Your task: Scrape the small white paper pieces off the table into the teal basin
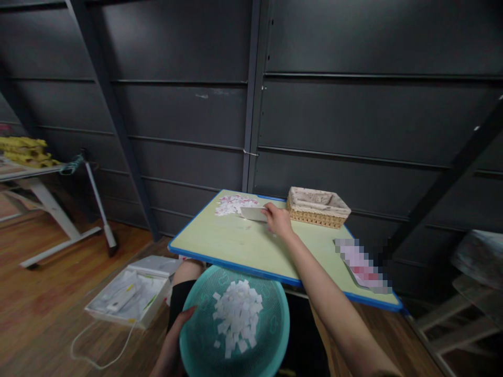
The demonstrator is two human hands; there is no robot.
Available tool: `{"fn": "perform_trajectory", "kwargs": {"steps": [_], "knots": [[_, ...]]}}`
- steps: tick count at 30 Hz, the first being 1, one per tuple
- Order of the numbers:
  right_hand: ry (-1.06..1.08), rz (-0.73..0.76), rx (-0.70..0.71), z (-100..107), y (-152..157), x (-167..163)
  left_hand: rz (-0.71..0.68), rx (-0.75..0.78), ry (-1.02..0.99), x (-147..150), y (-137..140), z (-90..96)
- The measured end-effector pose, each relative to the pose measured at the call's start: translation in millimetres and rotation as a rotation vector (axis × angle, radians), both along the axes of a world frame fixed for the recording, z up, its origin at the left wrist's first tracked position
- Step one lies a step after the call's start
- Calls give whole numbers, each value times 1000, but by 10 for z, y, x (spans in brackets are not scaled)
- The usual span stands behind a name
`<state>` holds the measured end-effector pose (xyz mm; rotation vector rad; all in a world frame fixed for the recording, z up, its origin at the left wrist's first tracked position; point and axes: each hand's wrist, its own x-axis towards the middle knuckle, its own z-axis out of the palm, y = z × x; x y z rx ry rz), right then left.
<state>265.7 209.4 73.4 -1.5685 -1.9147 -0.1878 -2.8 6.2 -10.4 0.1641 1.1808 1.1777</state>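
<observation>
My right hand (278, 220) reaches over the small table, its fingers closed on a flat white card (253, 213). The card's far end is at the edge of a heap of small white and pink paper pieces (232, 204) on the tabletop. Below the table's front edge, my left hand (185, 317) grips the left rim of a teal plastic colander (275, 335) at my lap. Many small white paper squares (238, 313) lie piled inside the colander. Most of the left hand's fingers are hidden by or blurred against the rim.
The yellow-green tabletop (231, 243) has a blue edge. A lined wicker basket (320, 215) stands at its back right, and a blurred-out flat item (361, 266) lies at the right. An open white box (129, 296) with a cable sits on the floor at left.
</observation>
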Motion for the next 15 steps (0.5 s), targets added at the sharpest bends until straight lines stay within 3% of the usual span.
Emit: {"fn": "perform_trajectory", "kwargs": {"steps": [8, 15], "knots": [[-13, 265, 1, 64, -85, -219, 28, -12, -11, -67, 18, -70], [-22, 476, -26, 305, -580, -134, 50, 6, 48, -121, 22, 15]]}}
